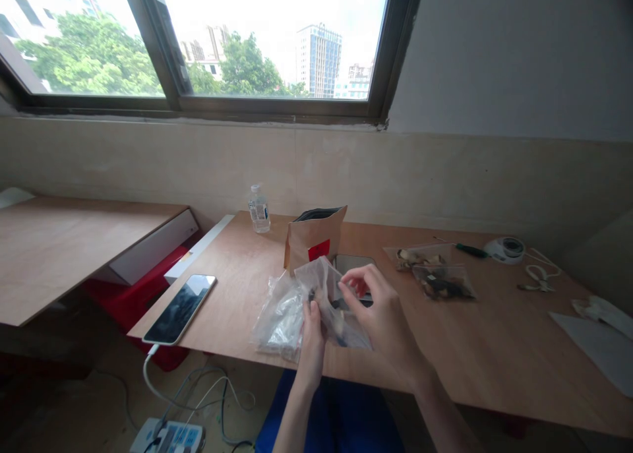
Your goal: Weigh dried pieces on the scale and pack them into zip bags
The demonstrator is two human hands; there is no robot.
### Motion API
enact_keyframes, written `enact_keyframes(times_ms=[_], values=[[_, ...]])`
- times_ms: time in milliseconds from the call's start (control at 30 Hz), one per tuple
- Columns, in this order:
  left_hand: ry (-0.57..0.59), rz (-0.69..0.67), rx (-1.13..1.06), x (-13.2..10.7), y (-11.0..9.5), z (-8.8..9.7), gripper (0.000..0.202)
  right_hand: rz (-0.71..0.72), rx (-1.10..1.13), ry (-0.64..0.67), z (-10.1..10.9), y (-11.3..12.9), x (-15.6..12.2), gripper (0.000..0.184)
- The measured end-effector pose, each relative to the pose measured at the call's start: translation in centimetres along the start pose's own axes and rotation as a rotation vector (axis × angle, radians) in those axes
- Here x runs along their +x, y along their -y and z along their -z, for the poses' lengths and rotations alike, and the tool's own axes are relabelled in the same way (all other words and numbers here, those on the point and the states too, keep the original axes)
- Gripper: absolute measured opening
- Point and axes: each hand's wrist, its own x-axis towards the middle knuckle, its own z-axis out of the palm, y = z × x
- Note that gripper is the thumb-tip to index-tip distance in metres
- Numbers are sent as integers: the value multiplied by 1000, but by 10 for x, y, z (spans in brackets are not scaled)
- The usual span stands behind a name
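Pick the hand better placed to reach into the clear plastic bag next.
Right, probably. The right hand sits over the clear plastic bag with its fingers curled at the upper edge; the left hand grips the bag from below, steadying it.

The clear bag (316,287) and right hand (380,314) cover most of the grey device (353,263); the bag's contents are indistinct.
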Motion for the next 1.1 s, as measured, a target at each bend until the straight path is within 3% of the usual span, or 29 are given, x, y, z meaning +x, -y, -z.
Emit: enact_keyframes(times_ms=[200,367,467,600,700,900,1100], values=[[-148,-46,204,3,-9,3,52,206,-162,285,5,0,1,18],[-224,-64,260,1,-13,6,46,273,-38,420,3,3,3,15],[-161,-114,241,-1,-16,4,43,218,-25,443,-1,2,6,15],[-29,-154,192,-3,-21,1,41,132,23,488,-4,-1,9,33],[35,-168,161,-4,-24,0,36,76,103,537,-4,-2,11,33],[26,-211,194,-5,-28,-2,26,16,228,566,-2,-8,18,17],[-44,-125,52,-1,-25,0,29,-126,464,576,-9,-23,21,30]])
